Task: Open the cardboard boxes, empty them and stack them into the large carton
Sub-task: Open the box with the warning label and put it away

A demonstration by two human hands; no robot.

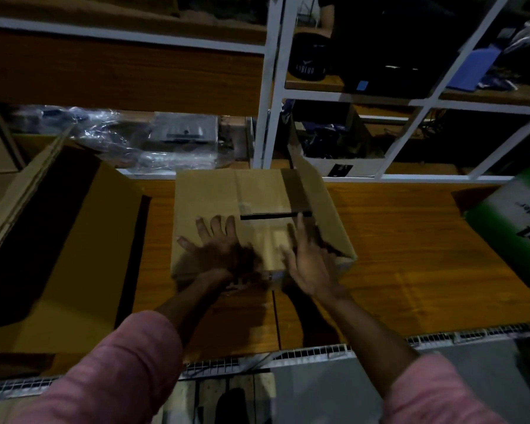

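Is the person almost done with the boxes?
Not nearly. The large open brown carton on the left shows no box inside. Both hands, left hand and right hand, lie spread on the small brown cardboard box, one flap lifting. Emptying and stacking remain.

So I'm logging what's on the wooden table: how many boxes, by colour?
Brown cardboard: 2, the small box under the left hand and right hand, and the large open carton to its left.
Green printed: 1, the box at the right edge, partly out of frame.
Total: 3 boxes on the table.
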